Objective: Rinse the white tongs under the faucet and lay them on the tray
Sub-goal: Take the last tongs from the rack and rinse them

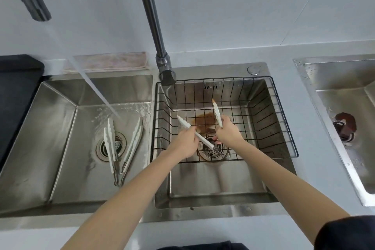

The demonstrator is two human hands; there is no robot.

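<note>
I hold one pair of white tongs spread wide over the right basin, above the black wire basket. My left hand grips its left arm and my right hand grips its right arm, whose tip carries a brown stain. The metal hinge end hangs low near the drain. Two more white tongs lie in the left basin by its drain. The faucet spout at upper left pours a stream of water into the left basin. A dark tray sits at the far left.
A brown stain marks the right basin floor under the basket. A folded cloth lies behind the left basin. The faucet's neck rises between the basins. A second sink with a dark drain stopper sits to the right.
</note>
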